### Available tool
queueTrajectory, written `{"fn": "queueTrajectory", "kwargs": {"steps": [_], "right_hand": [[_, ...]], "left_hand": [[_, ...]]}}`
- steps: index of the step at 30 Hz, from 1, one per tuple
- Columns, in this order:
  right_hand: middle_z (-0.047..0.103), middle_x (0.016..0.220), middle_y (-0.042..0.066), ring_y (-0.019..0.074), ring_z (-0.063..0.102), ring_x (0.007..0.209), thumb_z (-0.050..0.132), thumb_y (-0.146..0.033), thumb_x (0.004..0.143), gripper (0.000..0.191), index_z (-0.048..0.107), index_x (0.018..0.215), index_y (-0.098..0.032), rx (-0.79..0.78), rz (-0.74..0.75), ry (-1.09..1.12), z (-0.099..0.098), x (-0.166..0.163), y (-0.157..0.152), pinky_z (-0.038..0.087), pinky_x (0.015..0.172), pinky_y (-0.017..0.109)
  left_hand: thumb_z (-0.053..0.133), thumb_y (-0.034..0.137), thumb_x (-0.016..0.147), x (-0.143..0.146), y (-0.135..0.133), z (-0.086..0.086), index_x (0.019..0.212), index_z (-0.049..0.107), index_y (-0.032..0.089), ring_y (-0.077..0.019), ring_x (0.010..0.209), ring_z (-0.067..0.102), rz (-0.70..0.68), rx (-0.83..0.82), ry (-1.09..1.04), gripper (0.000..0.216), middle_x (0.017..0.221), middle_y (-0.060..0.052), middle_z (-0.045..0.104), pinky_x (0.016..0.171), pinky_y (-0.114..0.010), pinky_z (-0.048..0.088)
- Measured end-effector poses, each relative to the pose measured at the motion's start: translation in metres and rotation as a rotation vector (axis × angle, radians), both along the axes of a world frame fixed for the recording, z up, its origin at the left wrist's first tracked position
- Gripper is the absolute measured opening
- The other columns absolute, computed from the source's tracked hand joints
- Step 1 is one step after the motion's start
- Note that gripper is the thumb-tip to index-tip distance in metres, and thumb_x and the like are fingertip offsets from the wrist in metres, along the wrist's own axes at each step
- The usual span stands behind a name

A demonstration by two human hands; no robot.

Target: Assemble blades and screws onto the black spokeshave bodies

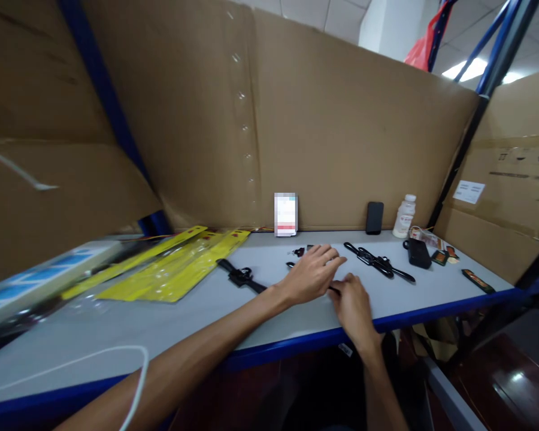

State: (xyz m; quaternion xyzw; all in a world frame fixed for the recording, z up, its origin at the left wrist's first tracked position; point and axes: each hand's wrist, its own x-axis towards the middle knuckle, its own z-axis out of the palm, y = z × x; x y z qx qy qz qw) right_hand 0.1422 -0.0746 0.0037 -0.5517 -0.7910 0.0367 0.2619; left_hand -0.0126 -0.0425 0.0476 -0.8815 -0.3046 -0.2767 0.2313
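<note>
A black spokeshave [291,264] lies between my hands at the middle of the table, its left handle end poking out past my left wrist. My left hand [312,272] reaches across its middle, fingers bent and pointing right, and hides most of the body. My right hand [353,305] closes round the right end, near the table's front edge. On the left, partly behind my left forearm, rests another black spokeshave [240,276]. To the right of my hands lie two more black spokeshaves [372,260], side by side and overlapping. Small dark parts [299,252] sit just beyond my left hand.
Yellow-backed clear packages [175,275] cover the table's left side beside a long blue-and-white box [49,275]. A blurred white card [286,214], a black phone [374,218] and a bottle [405,216] stand at the back cardboard. A white cable [141,365] crosses my left forearm.
</note>
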Motion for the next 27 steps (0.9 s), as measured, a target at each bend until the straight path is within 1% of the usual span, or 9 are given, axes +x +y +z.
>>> {"fn": "queueTrajectory", "kwargs": {"steps": [3, 5, 7, 11, 15, 19, 22, 24, 27], "right_hand": [[0.067, 0.11, 0.01, 0.0227, 0.059, 0.107, 0.055, -0.019, 0.095, 0.024, 0.072, 0.112, -0.019, 0.0, 0.085, 0.042, 0.009, -0.025, 0.007, 0.045, 0.093, 0.031], [0.068, 0.109, 0.008, 0.0224, 0.06, 0.106, 0.057, -0.023, 0.095, 0.025, 0.071, 0.116, -0.022, 0.0, 0.051, 0.102, 0.012, -0.021, 0.012, 0.046, 0.091, 0.031], [0.069, 0.113, 0.006, 0.0227, 0.058, 0.111, 0.055, -0.027, 0.097, 0.029, 0.069, 0.122, -0.025, 0.025, -0.012, 0.135, 0.01, 0.0, 0.017, 0.045, 0.095, 0.031], [0.063, 0.132, 0.009, 0.025, 0.052, 0.126, 0.048, -0.022, 0.098, 0.039, 0.061, 0.134, -0.02, 0.049, -0.259, 0.041, -0.001, 0.058, 0.03, 0.041, 0.105, 0.035], [0.055, 0.146, 0.012, 0.0257, 0.044, 0.136, 0.047, -0.022, 0.098, 0.042, 0.06, 0.137, -0.015, 0.034, -0.31, -0.074, -0.01, 0.082, 0.04, 0.038, 0.108, 0.037], [0.059, 0.141, 0.011, 0.0282, 0.047, 0.13, 0.048, -0.024, 0.097, 0.037, 0.065, 0.13, -0.018, 0.047, -0.306, -0.111, -0.009, 0.078, 0.037, 0.041, 0.103, 0.039], [0.065, 0.129, 0.009, 0.0275, 0.054, 0.118, 0.05, -0.023, 0.096, 0.031, 0.069, 0.121, -0.021, 0.07, -0.312, -0.044, -0.008, 0.075, 0.031, 0.042, 0.098, 0.037], [0.067, 0.12, 0.008, 0.0254, 0.057, 0.11, 0.049, -0.02, 0.095, 0.028, 0.072, 0.112, -0.02, 0.078, -0.283, 0.027, -0.009, 0.074, 0.027, 0.043, 0.096, 0.035], [0.067, 0.112, 0.008, 0.0223, 0.059, 0.105, 0.046, -0.013, 0.093, 0.03, 0.073, 0.104, -0.02, 0.086, -0.214, 0.106, -0.013, 0.07, 0.018, 0.044, 0.094, 0.031]], "left_hand": [[0.042, 0.01, 0.094, -0.011, 0.008, -0.002, 0.115, 0.064, 0.015, -0.0259, 0.094, 0.053, 0.048, 0.024, -0.064, 0.031, 0.1, -0.012, 0.064, 0.08, -0.04, 0.047], [0.042, 0.007, 0.092, -0.017, 0.015, -0.002, 0.113, 0.064, 0.014, -0.0263, 0.094, 0.053, 0.106, 0.005, -0.08, 0.031, 0.099, -0.012, 0.064, 0.081, -0.04, 0.047], [0.042, 0.005, 0.09, -0.021, 0.02, -0.002, 0.11, 0.065, 0.014, -0.0269, 0.095, 0.053, 0.175, -0.031, -0.074, 0.032, 0.099, -0.012, 0.064, 0.081, -0.041, 0.047], [0.044, 0.002, 0.086, -0.025, 0.03, -0.007, 0.107, 0.065, 0.014, -0.0279, 0.098, 0.055, 0.3, -0.15, -0.018, 0.033, 0.101, -0.013, 0.064, 0.082, -0.041, 0.046], [0.046, 0.001, 0.083, -0.032, 0.041, -0.015, 0.113, 0.062, 0.014, -0.0283, 0.105, 0.058, 0.425, -0.301, 0.013, 0.037, 0.109, -0.013, 0.063, 0.085, -0.04, 0.046], [0.046, 0.003, 0.083, -0.051, 0.057, -0.021, 0.119, 0.057, 0.013, -0.0295, 0.108, 0.06, 0.555, -0.408, 0.019, 0.039, 0.118, -0.016, 0.061, 0.087, -0.04, 0.048], [0.046, 0.007, 0.086, -0.066, 0.072, -0.03, 0.125, 0.053, 0.014, -0.0297, 0.112, 0.06, 0.604, -0.476, -0.032, 0.04, 0.127, -0.017, 0.058, 0.09, -0.039, 0.048], [0.045, 0.014, 0.091, -0.073, 0.081, -0.039, 0.129, 0.05, 0.016, -0.0298, 0.116, 0.059, 0.604, -0.519, -0.078, 0.038, 0.13, -0.017, 0.057, 0.092, -0.04, 0.049], [0.043, 0.024, 0.096, -0.076, 0.091, -0.055, 0.129, 0.051, 0.015, -0.0295, 0.118, 0.059, 0.525, -0.554, -0.076, 0.035, 0.13, -0.019, 0.058, 0.098, -0.042, 0.047]]}}
